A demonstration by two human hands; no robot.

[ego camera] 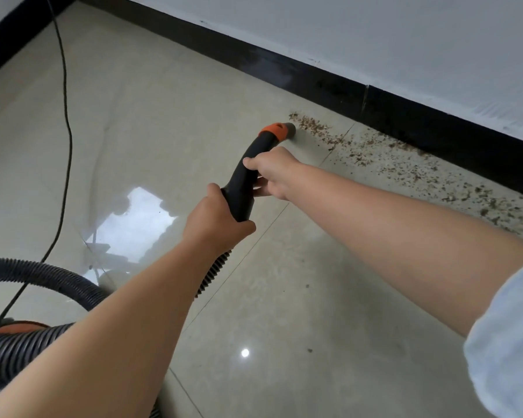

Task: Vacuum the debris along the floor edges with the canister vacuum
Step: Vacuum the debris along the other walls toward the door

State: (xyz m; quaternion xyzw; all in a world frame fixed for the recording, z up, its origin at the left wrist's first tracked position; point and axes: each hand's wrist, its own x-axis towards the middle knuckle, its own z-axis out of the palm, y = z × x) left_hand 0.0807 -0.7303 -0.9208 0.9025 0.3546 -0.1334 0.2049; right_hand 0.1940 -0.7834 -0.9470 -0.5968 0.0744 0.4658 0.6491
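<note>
From my head camera I look down at both my hands on the black handle of the vacuum. My left hand grips the lower end of the handle, where the ribbed hose begins; the fingers are curled tight around it and the thumb lies over the top. My right hand holds the handle higher up, with the fingers wrapped from the right side; the fingertips show under the handle, only narrowly parted.

The orange collar sits at the front end of the handle, and the grey nozzle after it touches the floor at the left end of the debris. The debris is a band of brown crumbs on the tiles, just beside the black baseboard, and it runs to the right edge.

The hose curves back to the canister at the lower left. A thin black cable lies across the floor on the left.
</note>
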